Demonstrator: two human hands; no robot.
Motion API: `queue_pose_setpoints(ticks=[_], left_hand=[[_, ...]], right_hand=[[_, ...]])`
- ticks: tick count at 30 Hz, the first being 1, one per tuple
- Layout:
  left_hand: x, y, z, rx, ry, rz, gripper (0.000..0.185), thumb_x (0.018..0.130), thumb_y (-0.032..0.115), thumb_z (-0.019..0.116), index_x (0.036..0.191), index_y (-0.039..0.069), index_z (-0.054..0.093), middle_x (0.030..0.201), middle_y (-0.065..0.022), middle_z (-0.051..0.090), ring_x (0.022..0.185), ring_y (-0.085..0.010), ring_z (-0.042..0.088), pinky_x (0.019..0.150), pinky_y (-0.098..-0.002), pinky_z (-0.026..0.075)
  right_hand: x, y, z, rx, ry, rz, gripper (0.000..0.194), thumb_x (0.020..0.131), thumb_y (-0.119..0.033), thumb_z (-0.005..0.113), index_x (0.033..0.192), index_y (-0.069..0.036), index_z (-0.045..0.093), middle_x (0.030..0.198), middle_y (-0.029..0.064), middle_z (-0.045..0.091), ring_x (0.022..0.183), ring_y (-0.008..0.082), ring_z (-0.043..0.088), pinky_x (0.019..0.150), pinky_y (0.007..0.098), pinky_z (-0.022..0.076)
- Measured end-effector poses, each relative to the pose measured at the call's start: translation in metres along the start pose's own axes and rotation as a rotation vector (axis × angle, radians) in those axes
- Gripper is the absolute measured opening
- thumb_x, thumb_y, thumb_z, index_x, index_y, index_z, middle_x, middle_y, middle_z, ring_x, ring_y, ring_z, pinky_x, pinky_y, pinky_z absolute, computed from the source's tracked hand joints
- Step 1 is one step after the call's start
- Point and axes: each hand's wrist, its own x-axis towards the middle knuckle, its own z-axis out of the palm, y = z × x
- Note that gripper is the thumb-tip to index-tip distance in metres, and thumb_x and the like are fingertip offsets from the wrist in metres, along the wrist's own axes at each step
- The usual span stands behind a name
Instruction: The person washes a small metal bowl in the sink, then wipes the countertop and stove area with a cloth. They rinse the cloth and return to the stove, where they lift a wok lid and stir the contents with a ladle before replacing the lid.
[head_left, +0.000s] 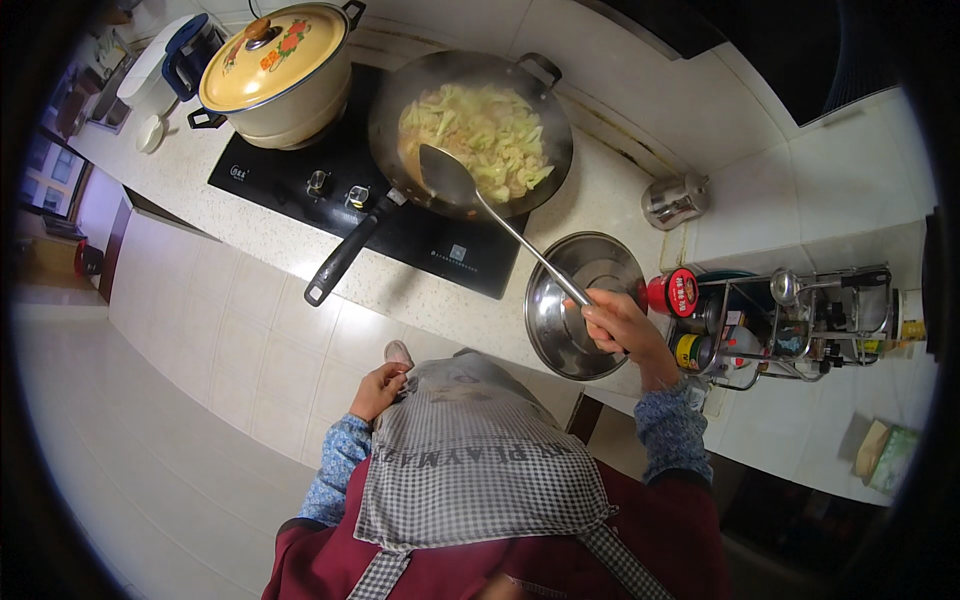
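My right hand (619, 322) grips the handle end of a long metal wok spatula (525, 240). The spatula's broad blade (448, 171) rests at the near left side of a dark wok (386, 142), against the food. Steaming chopped pale green cauliflower (480, 135) fills the wok's middle in a light brown liquid. The wok's black handle (345, 255) points towards me over the counter edge. Beside the checked apron (480, 480) at my waist hangs my left hand (381, 391), its fingers curled near the cloth. Whether it pinches the apron is unclear.
A lidded yellow enamel pot (277, 90) shares the black cooktop (285, 169) on the left. Below the spatula handle sits a shiny steel basin (551, 330). A steel pot (675, 201) and a wire rack (787, 330) of jars stand right. A small white dish (151, 133) lies far left.
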Motion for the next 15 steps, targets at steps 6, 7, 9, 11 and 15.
queue_pose_setpoints(ticks=[6,7,9,11,15], left_hand=[[-0.002,-0.001,0.001,0.012,0.008,-0.007,0.025,0.094,0.013,0.058,0.116,0.0,0.06,0.099,-0.0128,0.07,0.086,-0.0185,0.066,0.076,-0.0306,0.053],[-0.002,-0.002,0.001,0.004,0.007,-0.008,0.026,0.094,0.013,0.058,0.116,0.0,0.06,0.099,-0.013,0.07,0.086,-0.0184,0.066,0.077,-0.0306,0.053],[-0.003,-0.003,0.002,-0.003,0.001,-0.01,0.026,0.094,0.013,0.058,0.116,0.0,0.061,0.101,-0.0133,0.069,0.087,-0.0183,0.066,0.077,-0.0306,0.053],[-0.004,-0.004,0.001,-0.019,0.002,-0.026,0.026,0.094,0.013,0.058,0.116,0.0,0.061,0.102,-0.0135,0.069,0.087,-0.018,0.066,0.077,-0.0305,0.052],[-0.004,-0.007,0.002,0.002,0.001,-0.019,0.026,0.094,0.013,0.057,0.116,0.0,0.061,0.1,-0.0127,0.069,0.086,-0.0174,0.066,0.076,-0.0304,0.052]], right_hand=[[0.008,-0.002,-0.002,-0.031,0.04,0.006,0.03,0.097,-0.014,0.048,0.122,0.002,0.056,0.063,-0.0048,0.042,0.046,0.0015,0.034,0.038,0.0178,0.0272],[0.009,-0.003,-0.001,-0.022,0.037,0.005,0.03,0.097,-0.015,0.048,0.122,0.001,0.056,0.063,-0.0049,0.042,0.046,0.0016,0.034,0.038,0.0179,0.0271],[0.006,-0.003,-0.003,-0.034,0.034,0.002,0.03,0.097,-0.015,0.049,0.121,0.001,0.057,0.062,-0.0052,0.042,0.046,0.0017,0.035,0.038,0.0179,0.0268],[-0.001,-0.004,-0.006,-0.076,0.036,-0.003,0.029,0.096,-0.013,0.05,0.12,0.0,0.058,0.061,-0.0055,0.042,0.047,0.0019,0.036,0.038,0.0179,0.0263],[-0.024,-0.008,-0.014,-0.16,0.075,-0.066,0.028,0.095,-0.009,0.05,0.119,0.001,0.06,0.06,-0.0051,0.044,0.045,0.002,0.036,0.04,0.0188,0.0279]])
